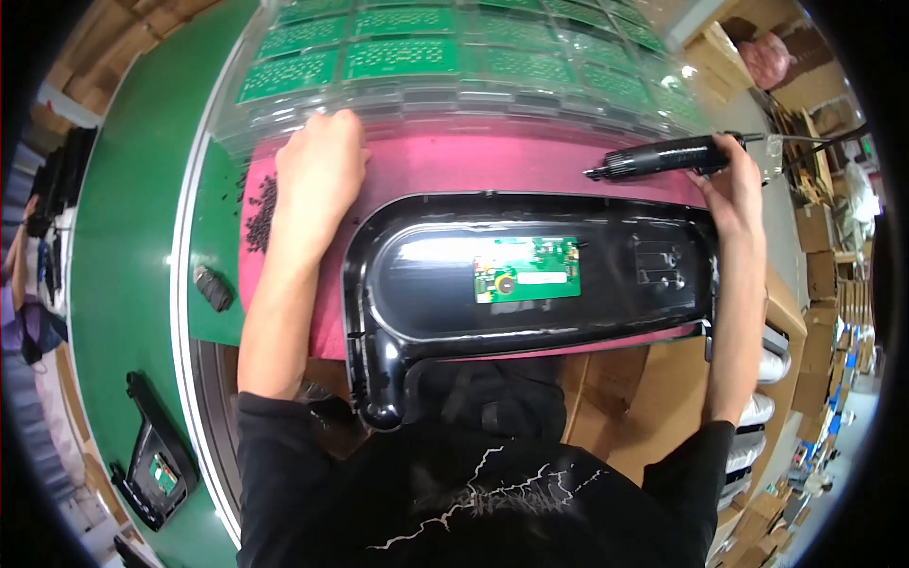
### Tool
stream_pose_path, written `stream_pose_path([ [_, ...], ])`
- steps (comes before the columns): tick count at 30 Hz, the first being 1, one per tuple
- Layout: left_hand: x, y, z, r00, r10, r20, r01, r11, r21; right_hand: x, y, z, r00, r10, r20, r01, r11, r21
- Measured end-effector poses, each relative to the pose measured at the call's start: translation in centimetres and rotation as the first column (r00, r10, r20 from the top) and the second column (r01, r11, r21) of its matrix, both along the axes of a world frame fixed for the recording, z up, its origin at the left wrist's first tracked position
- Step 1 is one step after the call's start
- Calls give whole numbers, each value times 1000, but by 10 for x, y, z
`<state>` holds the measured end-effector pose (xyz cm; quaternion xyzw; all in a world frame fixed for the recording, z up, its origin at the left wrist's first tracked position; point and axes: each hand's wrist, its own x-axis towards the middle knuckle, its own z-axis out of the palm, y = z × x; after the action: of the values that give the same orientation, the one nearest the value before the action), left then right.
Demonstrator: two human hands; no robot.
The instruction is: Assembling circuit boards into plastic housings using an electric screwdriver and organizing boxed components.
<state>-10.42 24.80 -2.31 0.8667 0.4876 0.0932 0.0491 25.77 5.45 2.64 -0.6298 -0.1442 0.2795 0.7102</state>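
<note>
A glossy black plastic housing (426,327) lies open side up in front of me, with a green circuit board (527,270) on its floor. My right hand (731,194) grips a black electric screwdriver (663,159) over the housing's far right corner, its tip pointing left. Beyond the housing's far left corner, my left hand (324,156) is closed above the pink mat (454,156); anything inside its fingers is hidden. Beside my left wrist lies a heap of small black screws (261,216).
Clear trays (407,95) of green circuit boards are stacked along the far side. A dark rolled bundle (213,289) sits left of the mat. Another black housing (156,464) rests on the green surface (133,256) at left. Cardboard boxes (653,388) stand below the near edge.
</note>
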Motion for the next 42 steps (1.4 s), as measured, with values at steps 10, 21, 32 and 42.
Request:
stream_pose_path([
  [10, 15, -10, 28, 885, -177, 431, 301, 923, -238, -85, 46, -20, 966, 179, 184, -250, 821, 513],
  [21, 39, -54, 18, 329, -593, 735, 872, 490, 5, -158, 5, 42, 828, 495, 262, -490, 412, 768],
  [32, 42, -53, 12, 309, -464, 830, 879, 473, -63, -169, 16, 33, 827, 434, 357, -538, 425, 728],
  [42, 56, -52, 17, 478, -394, 785, 855, 415, -312, -133, 27, 25, 609, 583, 537, -780, 320, 538],
])
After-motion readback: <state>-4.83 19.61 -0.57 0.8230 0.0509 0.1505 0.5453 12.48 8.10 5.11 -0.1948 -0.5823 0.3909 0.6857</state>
